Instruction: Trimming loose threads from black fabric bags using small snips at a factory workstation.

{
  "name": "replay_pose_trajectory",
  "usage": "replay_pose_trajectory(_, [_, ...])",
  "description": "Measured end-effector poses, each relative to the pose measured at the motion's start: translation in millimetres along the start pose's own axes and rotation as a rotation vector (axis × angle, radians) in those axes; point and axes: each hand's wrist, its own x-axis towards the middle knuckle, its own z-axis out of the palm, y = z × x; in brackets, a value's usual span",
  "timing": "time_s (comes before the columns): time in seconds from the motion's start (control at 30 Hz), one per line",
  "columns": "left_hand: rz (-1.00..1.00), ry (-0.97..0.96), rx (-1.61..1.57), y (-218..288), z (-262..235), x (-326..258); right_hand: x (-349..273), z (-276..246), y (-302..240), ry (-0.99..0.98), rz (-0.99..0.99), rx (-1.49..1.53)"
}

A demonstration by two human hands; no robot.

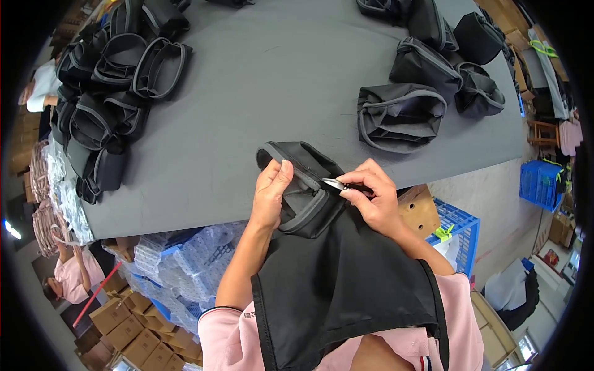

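At the near edge of the table, my left hand point(268, 199) grips the rim of a black fabric pouch point(309, 157), thumb on the trim and the other fingers partly hidden. The pouch is tilted, so its grey lining and grey edge binding show. My right hand point(378, 199) is closed around small thread snips point(335, 183). Their silver blades point left and lie against the pouch's rim; a dark handle shows between my fingers. A black apron point(346, 278) hangs over my front, just below the pouch.
Similar pouches point(162, 68) are heaped at the table's left, and more pouches point(402, 117) lie at its right. The grey table point(247, 93) ends near me. Below it are a blue crate point(467, 241), clear plastic packaging point(185, 266) and cardboard boxes point(127, 331). Another person point(77, 272) is at far left.
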Motion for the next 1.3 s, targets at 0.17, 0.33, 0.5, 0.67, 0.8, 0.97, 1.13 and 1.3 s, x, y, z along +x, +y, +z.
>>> replay_pose_trajectory(0.17, [0.0,0.007,-0.017,6,6,0,-1,2,-3,0.013,-0.072,-0.062])
replay_pose_trajectory(0.33, [-0.01,0.059,-0.033,3,3,3,0,7,0,-0.017,-0.112,-0.151])
replay_pose_trajectory(0.5, [-0.008,0.059,-0.046,7,8,2,3,7,-5,0.052,-0.096,-0.031])
replay_pose_trajectory(0.67, [-0.021,0.042,-0.105,9,8,4,5,6,-2,0.035,-0.11,-0.116])
replay_pose_trajectory(0.8, [0.018,0.1,-0.055,8,8,7,4,1,-7,0.042,-0.078,-0.063])
replay_pose_trajectory(0.97, [0.012,0.139,-0.062,13,9,9,4,6,-3,-0.01,-0.031,-0.061])
replay_pose_trajectory(1.13, [0.008,0.145,-0.098,15,8,8,7,9,-4,0.075,-0.081,0.003])
replay_pose_trajectory(1.3, [0.002,0.163,-0.114,18,10,11,12,9,-7,0.054,-0.096,-0.089])
